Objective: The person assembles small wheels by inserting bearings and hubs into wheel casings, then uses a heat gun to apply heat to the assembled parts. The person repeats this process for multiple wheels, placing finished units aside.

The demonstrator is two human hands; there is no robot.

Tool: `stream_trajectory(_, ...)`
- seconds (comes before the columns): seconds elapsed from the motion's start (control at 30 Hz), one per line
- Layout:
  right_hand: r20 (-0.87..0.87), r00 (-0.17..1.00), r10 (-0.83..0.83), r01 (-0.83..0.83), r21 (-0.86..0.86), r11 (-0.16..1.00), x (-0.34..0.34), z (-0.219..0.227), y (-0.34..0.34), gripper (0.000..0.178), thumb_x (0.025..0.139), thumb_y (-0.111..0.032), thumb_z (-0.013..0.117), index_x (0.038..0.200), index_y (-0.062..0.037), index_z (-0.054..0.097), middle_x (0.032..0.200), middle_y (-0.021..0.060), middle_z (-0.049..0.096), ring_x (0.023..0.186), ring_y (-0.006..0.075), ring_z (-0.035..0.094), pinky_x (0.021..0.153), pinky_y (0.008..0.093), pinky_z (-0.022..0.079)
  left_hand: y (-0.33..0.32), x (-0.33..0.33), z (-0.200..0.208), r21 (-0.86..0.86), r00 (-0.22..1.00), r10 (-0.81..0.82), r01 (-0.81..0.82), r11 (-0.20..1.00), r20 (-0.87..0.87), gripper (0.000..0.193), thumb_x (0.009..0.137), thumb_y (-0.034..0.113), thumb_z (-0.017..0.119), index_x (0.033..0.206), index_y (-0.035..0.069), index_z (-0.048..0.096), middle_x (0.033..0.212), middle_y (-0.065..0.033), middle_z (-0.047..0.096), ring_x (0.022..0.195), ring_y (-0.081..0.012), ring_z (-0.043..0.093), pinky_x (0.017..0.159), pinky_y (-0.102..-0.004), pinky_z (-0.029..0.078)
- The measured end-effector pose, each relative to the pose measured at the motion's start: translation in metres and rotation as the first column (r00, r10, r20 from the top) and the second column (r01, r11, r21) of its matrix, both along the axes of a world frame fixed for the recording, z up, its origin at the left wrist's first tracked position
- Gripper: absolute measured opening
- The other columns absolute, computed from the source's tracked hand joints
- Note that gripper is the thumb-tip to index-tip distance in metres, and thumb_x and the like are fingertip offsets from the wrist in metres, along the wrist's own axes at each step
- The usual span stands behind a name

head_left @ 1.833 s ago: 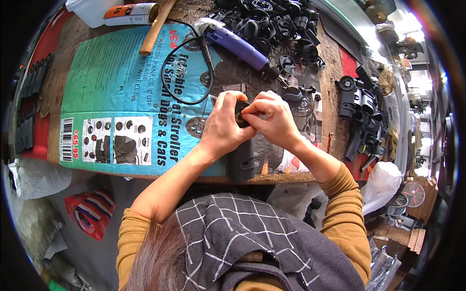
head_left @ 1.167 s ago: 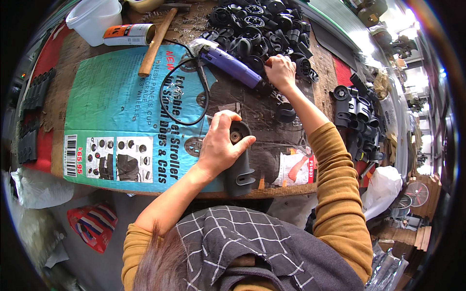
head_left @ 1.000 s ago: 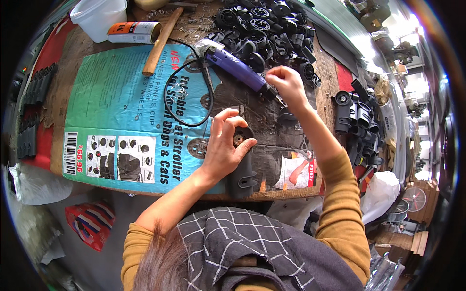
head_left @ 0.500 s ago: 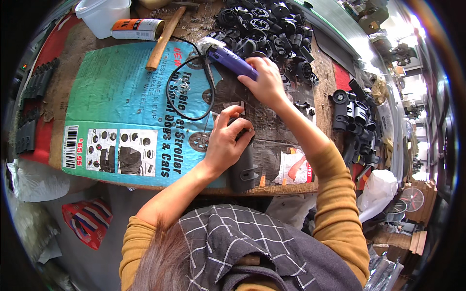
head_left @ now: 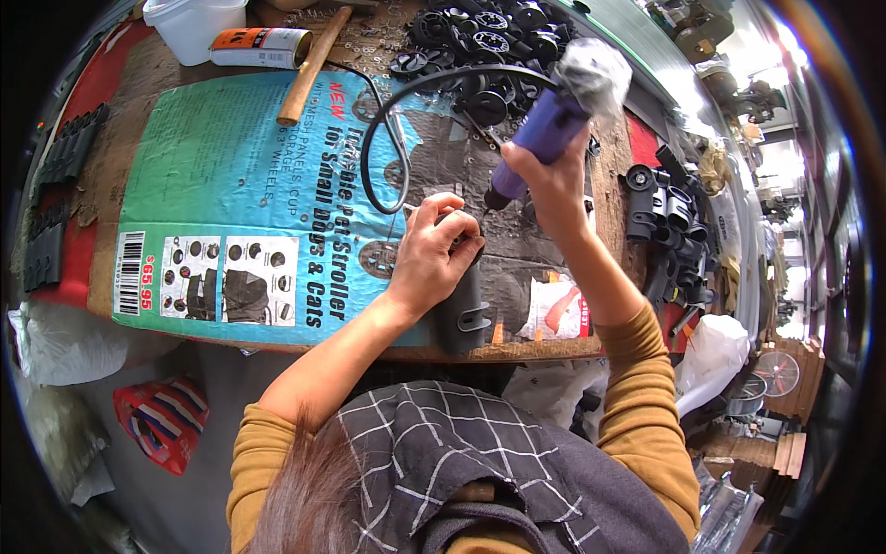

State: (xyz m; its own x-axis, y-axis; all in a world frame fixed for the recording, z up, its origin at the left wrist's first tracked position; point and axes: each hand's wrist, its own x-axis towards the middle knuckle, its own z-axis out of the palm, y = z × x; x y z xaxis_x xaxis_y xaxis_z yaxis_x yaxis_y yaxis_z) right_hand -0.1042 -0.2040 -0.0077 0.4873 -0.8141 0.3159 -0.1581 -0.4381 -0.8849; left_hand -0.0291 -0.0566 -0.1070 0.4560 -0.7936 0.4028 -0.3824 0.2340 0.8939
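My right hand is wrapped around a purple electric screwdriver, its back end covered in clear plastic. The tool tilts with its black nose down, the tip close to the fingers of my left hand. That hand is closed on the upper end of a dark grey plastic part, which lies at the front edge of the bench. Its fingers hide the top of the part; I cannot tell whether a screw is there. A black cord loops over the cardboard from the tool.
A printed cardboard sheet covers the wooden bench. A hammer, an orange can and a white bucket stand or lie at the back. Black wheel parts are heaped behind; more black parts sit at right, grey parts at left.
My right hand has raised the electric screwdriver, turned its nose downward and brought it toward my left hand. The cord has swung up with it. The left hand stays on the plastic part.
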Motion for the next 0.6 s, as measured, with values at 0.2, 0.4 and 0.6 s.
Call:
stream_trajectory(0.2,0.386,0.919,-0.079,-0.008,0.218,0.976,-0.012,0.013,0.014,0.035,0.083,-0.017,0.069,0.108,-0.0035,0.05,0.08,0.0112,0.06,0.071,0.0212,0.063,0.068,0.0369,0.054,0.002,0.002,0.002,0.033,1.0,-0.03,0.029,0.999,0.009,0.015,0.081,0.009,0.074,0.093,0.006,0.065,0.117,-0.0114,0.051,0.101,-0.0251,0.055,0.088,-0.0352,0.046)
stream_trajectory(0.4,0.732,0.669,0.133,-0.432,0.237,0.87,-0.038,0.048,0.041,0.05,0.088,-0.05,0.057,0.114,-0.0074,0.051,0.08,0.0152,0.062,0.07,0.0284,0.063,0.07,0.0437,0.052,0.0,0.0,0.0,0.01,1.0,-0.014,0.014,1.0,-0.018,0.015,0.08,0.014,0.075,0.091,0.01,0.067,0.115,-0.0103,0.054,0.1,-0.0286,0.056,0.091,-0.041,0.043)
stream_trajectory(0.6,0.707,0.692,0.145,-0.415,0.225,0.881,-0.034,0.043,0.05,0.052,0.089,-0.045,0.057,0.125,-0.0115,0.041,0.08,0.017,0.062,0.07,0.0297,0.063,0.071,0.0457,0.052,0.001,-0.001,0.002,0.015,1.0,-0.003,0.003,1.0,-0.028,0.016,0.079,0.014,0.076,0.092,0.01,0.066,0.113,-0.0111,0.055,0.104,-0.0289,0.055,0.092,-0.0419,0.042)
